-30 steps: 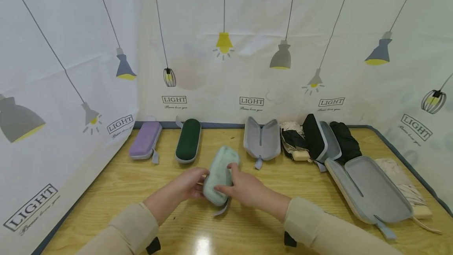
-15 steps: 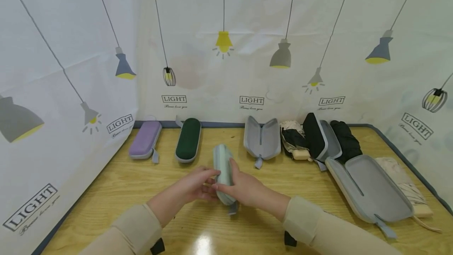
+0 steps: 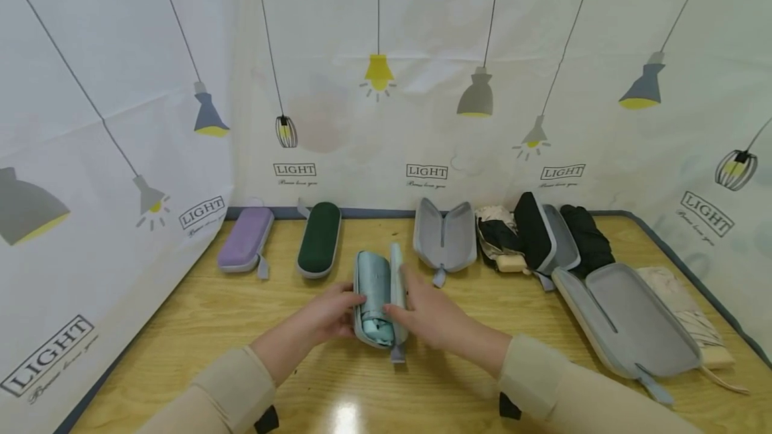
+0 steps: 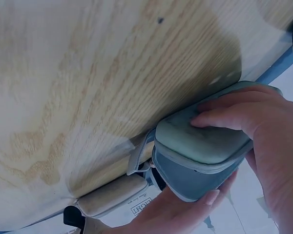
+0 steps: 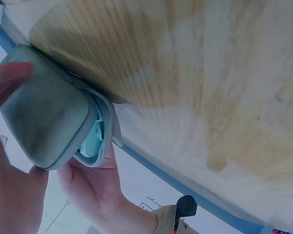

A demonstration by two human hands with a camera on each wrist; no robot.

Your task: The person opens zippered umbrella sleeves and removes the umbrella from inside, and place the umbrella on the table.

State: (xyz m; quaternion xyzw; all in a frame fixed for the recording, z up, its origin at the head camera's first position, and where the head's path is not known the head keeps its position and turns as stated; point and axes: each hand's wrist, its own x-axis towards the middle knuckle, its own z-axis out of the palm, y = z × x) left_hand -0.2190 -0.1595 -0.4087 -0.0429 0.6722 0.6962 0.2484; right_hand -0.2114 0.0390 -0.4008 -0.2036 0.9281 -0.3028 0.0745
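Observation:
A mint-green zip case [image 3: 397,286] is held half unfolded over the middle of the table. Within its left half lies a rolled teal compact umbrella [image 3: 375,280], its lower end bunched. My left hand [image 3: 330,313] grips that half from the left side, thumb over the rim. My right hand [image 3: 437,317] grips the lid, which stands nearly upright at right. In the left wrist view the outer shell of the case [image 4: 200,139] shows with fingers across it. From the right wrist, the lid [image 5: 51,109] covers most of the umbrella, leaving a teal strip [image 5: 92,141] visible.
Closed purple [image 3: 245,238] and dark green [image 3: 319,240] cases lie at back left. An open grey-lined case [image 3: 445,236], an open black case [image 3: 537,233], folded black fabric [image 3: 588,241] and a large open case [image 3: 645,323] stand at the right. A printed backdrop [image 3: 338,86] borders the table.
The mint case has turned from lying flat-faced to on edge, then parted. Its lid has swung to the right with my right hand, and the teal umbrella has come into view.

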